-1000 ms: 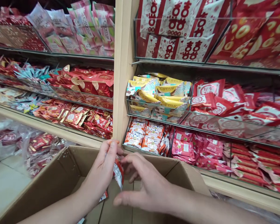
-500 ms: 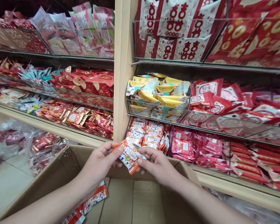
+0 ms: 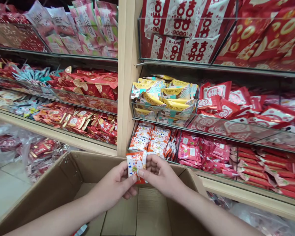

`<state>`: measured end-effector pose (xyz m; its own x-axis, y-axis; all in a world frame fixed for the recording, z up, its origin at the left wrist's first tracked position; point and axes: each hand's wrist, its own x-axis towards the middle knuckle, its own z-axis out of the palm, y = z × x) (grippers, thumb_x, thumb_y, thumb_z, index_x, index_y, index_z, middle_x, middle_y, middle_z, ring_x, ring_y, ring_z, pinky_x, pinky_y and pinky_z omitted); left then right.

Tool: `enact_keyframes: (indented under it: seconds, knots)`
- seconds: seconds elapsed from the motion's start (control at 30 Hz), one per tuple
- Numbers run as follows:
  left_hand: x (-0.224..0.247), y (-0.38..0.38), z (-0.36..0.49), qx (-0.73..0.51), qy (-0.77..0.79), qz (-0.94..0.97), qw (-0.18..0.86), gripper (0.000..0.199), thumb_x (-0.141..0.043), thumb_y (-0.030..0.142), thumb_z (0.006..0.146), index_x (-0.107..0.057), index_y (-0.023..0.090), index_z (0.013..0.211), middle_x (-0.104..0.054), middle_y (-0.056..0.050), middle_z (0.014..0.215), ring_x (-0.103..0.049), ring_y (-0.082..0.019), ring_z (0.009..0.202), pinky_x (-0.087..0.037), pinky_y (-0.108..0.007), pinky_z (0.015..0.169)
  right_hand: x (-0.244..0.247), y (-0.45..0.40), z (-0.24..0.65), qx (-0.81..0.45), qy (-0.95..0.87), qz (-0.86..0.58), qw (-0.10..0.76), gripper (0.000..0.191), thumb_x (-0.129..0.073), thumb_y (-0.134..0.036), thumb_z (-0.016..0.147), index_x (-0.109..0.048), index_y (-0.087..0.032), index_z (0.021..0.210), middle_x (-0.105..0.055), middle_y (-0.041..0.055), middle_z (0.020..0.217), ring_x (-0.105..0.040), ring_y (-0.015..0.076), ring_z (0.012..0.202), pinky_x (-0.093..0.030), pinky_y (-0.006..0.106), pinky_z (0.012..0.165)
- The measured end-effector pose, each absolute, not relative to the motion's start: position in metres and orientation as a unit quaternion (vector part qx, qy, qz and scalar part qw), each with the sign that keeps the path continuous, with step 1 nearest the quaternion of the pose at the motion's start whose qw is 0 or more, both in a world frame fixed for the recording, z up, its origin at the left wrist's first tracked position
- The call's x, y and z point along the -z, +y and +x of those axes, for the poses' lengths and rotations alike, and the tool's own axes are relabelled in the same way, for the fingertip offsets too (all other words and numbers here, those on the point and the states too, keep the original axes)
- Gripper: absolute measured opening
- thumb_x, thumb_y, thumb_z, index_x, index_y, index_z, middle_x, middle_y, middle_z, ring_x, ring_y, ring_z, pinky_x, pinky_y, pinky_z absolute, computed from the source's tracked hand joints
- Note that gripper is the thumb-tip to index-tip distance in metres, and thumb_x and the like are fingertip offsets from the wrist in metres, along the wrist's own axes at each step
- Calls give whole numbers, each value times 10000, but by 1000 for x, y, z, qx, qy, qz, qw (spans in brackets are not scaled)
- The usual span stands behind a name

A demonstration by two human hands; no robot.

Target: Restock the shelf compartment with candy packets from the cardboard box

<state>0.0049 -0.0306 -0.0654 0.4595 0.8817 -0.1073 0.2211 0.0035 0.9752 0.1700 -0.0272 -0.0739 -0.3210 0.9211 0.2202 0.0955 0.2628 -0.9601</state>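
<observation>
Between my two hands is a small orange-and-white snack packet [image 3: 133, 166], held upright over the far edge of a cardboard box [image 3: 93, 164]. My left hand [image 3: 121, 182] pinches its lower left side, thumb in front. My right hand [image 3: 159, 173] grips its right side, with the thumb pressed on the front. Just beyond, similar orange-and-white packets [image 3: 158, 141] lie in stacked rows in a bottom shelf compartment. Low in the box, a bit of another packet [image 3: 81, 230] shows beside my left forearm, which covers the rest.
Yellow packets [image 3: 177, 91] fill the compartment above, with red-and-white packets [image 3: 216, 90] to their right. Pink packets [image 3: 190, 149] adjoin the orange ones. A wooden upright [image 3: 125, 78] divides the shelves. Plastic bags of packets [image 3: 43, 150] lie on the floor at left.
The packet has turned from slanted to nearly upright. My left hand has shifted lower and right, its forearm now covering most of the packets in the box. The view has moved slightly.
</observation>
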Motion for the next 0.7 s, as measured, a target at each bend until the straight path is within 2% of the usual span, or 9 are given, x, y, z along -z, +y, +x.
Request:
enact_keyframes:
  seconds: [0.1,0.17,0.23,0.3,0.33,0.4,0.57,0.7]
  knots:
    - [62,-33,3,-244,423,767,416,115,-459,278,778,-505,181,821,-544,21,706,-484,-120,571,-380,-235,527,79,-32,172,-353,-704,-396,473,554,-593,-287,758,-341,-221,1248,-573,69,1026,-562,154,840,-452,295,730]
    - [58,-34,2,-218,420,821,319,88,-439,215,758,-481,185,687,-502,33,635,-462,-128,592,-354,-232,544,79,-34,174,-259,-743,-389,480,598,-577,-266,772,-290,-233,1296,-546,83,1089,-541,164,902,-439,302,762]
    - [56,-35,0,-192,429,838,278,92,-418,179,742,-477,190,673,-502,35,629,-467,-132,596,-340,-230,546,74,-34,177,-190,-792,-373,444,374,-531,-246,803,-457,-220,1168,-591,65,986,-537,164,871,-426,294,750]
    - [57,-35,-2,-174,440,840,265,82,-415,183,742,-493,195,719,-526,33,646,-487,-136,594,-336,-227,541,68,-34,180,-172,-826,-372,388,129,-485,-226,827,-581,-199,909,-613,32,800,-541,146,753,-417,267,687]
    - [58,-34,-3,-169,447,839,262,71,-426,200,745,-497,198,747,-537,31,656,-498,-139,597,-334,-226,537,64,-32,182,-179,-828,-378,374,119,-474,-225,831,-584,-190,805,-599,17,724,-531,133,693,-409,250,645]
    - [61,-31,-5,-168,466,829,259,91,-452,256,753,-498,200,809,-559,22,680,-519,-149,613,-338,-228,536,57,-27,188,-198,-808,-401,383,159,-471,-255,827,-554,-177,715,-560,0,651,-498,114,610,-387,223,568]
    - [67,-26,-5,-143,488,824,251,171,-468,298,749,-530,199,874,-561,20,649,-516,-153,595,-357,-234,539,48,6,213,-149,-699,-494,495,243,-492,-397,791,-480,-179,683,-460,-20,574,-415,105,522,-324,216,476]
    - [66,-29,-2,-144,454,846,240,132,-442,277,765,-552,204,774,-536,34,595,-489,-131,562,-350,-217,518,54,31,229,-93,-667,-539,506,248,-523,-417,754,-467,-188,679,-438,-30,547,-394,111,501,-307,232,479]
